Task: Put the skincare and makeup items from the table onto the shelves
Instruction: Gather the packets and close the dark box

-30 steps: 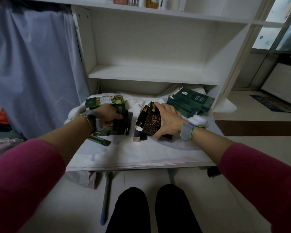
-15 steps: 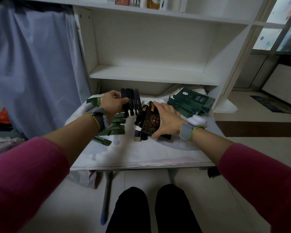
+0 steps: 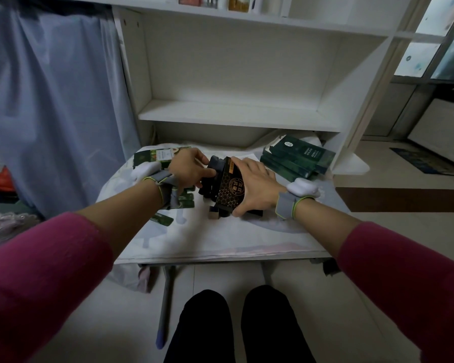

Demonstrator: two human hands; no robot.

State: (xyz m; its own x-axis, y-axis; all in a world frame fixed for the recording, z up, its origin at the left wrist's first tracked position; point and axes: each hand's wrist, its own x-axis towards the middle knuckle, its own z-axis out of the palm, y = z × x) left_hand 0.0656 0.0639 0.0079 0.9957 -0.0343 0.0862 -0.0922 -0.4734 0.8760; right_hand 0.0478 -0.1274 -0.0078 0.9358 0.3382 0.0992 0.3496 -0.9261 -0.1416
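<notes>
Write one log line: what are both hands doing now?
left hand: grips black tubes | right hand: holds black box | tubes: against box, over table | green boxes: stacked at table's right

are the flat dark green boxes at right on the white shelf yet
No, the dark green boxes lie stacked on the table below the white shelf.

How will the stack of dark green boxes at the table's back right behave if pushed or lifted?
The stack of dark green boxes lies fanned and unaligned, so a push would probably slide it apart. They look like thin cardboard cartons, likely light and stiff but crushable. One end flap seems open, so contents might slip out if tilted.
</notes>
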